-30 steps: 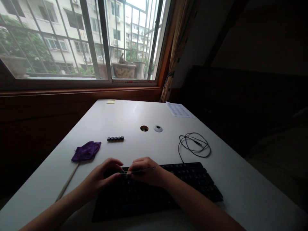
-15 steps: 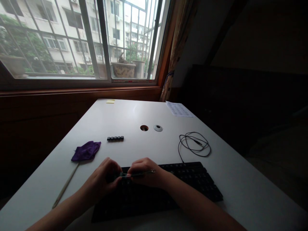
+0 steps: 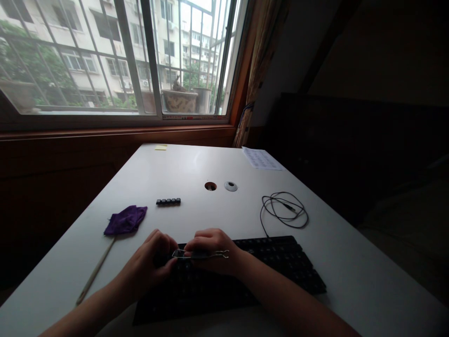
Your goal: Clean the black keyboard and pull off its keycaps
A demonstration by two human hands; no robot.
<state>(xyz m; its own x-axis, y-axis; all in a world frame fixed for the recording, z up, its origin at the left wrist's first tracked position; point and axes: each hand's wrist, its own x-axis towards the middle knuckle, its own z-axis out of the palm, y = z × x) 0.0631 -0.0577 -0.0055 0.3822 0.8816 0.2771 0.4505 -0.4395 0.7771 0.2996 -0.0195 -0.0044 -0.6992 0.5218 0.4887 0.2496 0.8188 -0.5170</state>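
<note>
Over the black keyboard (image 3: 280, 262), my right hand (image 3: 213, 243) is closed around a keycap puller (image 3: 220, 254) with a dark handle and thin wire loops. Its wire loop at the left end surrounds a small black keycap (image 3: 179, 253). My left hand (image 3: 157, 250) is closed, thumb and fingertips pinching at that keycap. The hands nearly meet above the keyboard's upper left part, and hide some of its keys. Beyond them, several black keycaps (image 3: 168, 201) stand in a short row on the white table (image 3: 196, 220).
A purple cloth (image 3: 126, 220) lies at the left, touching a thin pale stick (image 3: 95, 271). At the right is the coiled black cable (image 3: 286, 210). Farther back are a table hole (image 3: 210, 186), a round cover (image 3: 230, 186), a printed sheet (image 3: 261, 159) and a yellow note (image 3: 161, 147).
The keycap puller has turned in my right hand, so its wire loops show flatter and wider. Both hands stay at almost the same spot.
</note>
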